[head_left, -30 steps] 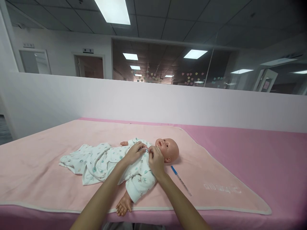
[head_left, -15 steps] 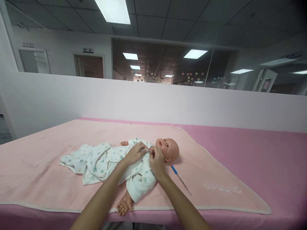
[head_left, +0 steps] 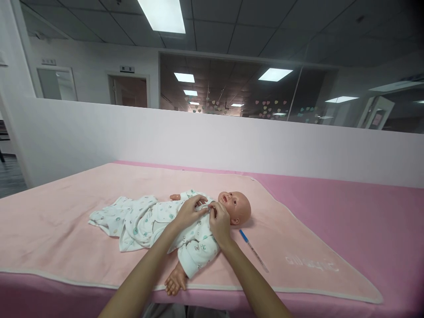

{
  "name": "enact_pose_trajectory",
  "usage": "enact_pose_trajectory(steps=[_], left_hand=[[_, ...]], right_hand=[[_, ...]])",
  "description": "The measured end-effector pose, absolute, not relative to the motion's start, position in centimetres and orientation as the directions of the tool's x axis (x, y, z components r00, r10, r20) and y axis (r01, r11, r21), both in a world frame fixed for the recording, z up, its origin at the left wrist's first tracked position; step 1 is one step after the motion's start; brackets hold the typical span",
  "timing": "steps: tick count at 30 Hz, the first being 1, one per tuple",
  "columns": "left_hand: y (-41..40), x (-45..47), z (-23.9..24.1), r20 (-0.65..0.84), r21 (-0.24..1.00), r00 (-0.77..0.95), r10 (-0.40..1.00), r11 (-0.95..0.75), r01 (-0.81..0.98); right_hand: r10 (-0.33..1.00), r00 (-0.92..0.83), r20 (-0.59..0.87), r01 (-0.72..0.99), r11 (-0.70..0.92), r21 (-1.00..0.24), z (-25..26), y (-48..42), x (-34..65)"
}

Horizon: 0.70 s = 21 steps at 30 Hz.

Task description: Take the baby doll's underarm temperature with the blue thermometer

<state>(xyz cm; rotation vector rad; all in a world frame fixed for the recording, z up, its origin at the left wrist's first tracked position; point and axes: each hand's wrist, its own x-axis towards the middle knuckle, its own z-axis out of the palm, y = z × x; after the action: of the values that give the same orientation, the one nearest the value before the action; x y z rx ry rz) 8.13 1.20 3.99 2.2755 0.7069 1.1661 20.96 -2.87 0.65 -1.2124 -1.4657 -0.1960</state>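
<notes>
Head view: baby doll (head_left: pixel 236 206) lies on its back on the pink blanket (head_left: pixel 66 229), dressed in a white printed romper (head_left: pixel 155 218). Left hand (head_left: pixel 189 211) and right hand (head_left: pixel 220 223) meet at the collar below the chin, fingertips pinching the fabric; the fastening itself is hidden. Thin blue-tipped stick (head_left: pixel 253 250) lies just beside the doll's head; what it is stays unclear.

An open-plan office fitted out as an infant-care practice station: grid ceiling tiles with recessed fluorescent panels (head_left: pixel 162 15) run overhead, a low white partition (head_left: pixel 212 141) fences the area, and behind it a glass wall (head_left: pixel 232 90) dotted with paper hearts (head_left: pixel 265 104) fronts a dim meeting room. Doors (head_left: pixel 127 91) line the back wall. A pink blanket (head_left: pixel 66 212) covers the worktop (head_left: pixel 364 221), a baby doll (head_left: pixel 198 221) at its middle.
</notes>
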Motion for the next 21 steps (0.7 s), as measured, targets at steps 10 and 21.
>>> enact_pose_trajectory(steps=[10,21], left_hand=[[1.18,8.07,4.13,0.536,0.649,0.543,0.646,-0.727,0.225],[1.07,8.20,3.97,0.524,0.689,0.526,0.670,-0.697,0.201]], right_hand=[[0.562,0.211,0.799,0.730,0.454,-0.512,0.62,-2.89,20.92],[0.562,0.183,0.807,0.775,0.423,-0.470,0.78,-2.90,20.87]])
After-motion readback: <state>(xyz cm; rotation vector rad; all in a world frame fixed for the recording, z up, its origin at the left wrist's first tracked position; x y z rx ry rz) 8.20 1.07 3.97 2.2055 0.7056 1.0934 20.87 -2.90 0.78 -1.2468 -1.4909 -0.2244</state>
